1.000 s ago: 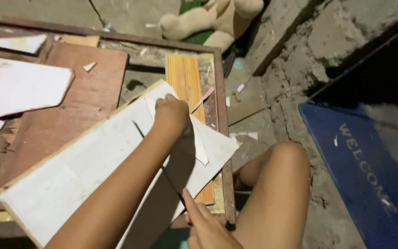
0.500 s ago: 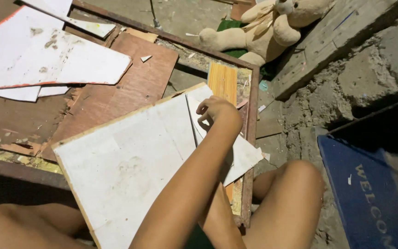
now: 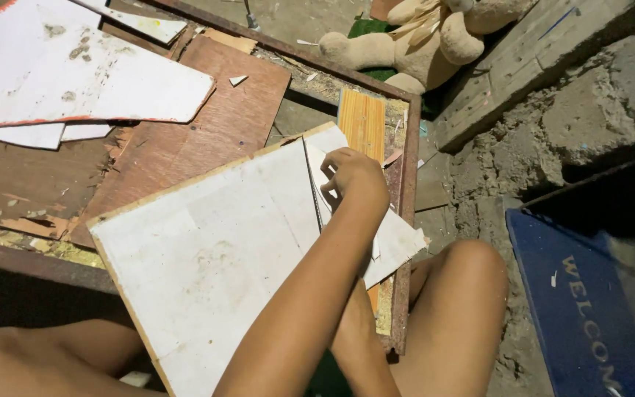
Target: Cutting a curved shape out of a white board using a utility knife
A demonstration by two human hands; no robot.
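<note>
Left hand (image 3: 353,175) presses curled fingers on white board (image 3: 214,257); blue doormat (image 3: 586,309) lies right.

— What do we see around us?
— We see a rough grey concrete floor (image 3: 508,169) at right, cracked and crumbly, with a dark blue doormat (image 3: 582,309) in the lower right of the frame.
— And farther up?
— At the top centre we find a beige plush teddy bear (image 3: 435,37) lying on green fabric (image 3: 367,28). Light is harsh and warm; the right edge falls into shadow.
</note>
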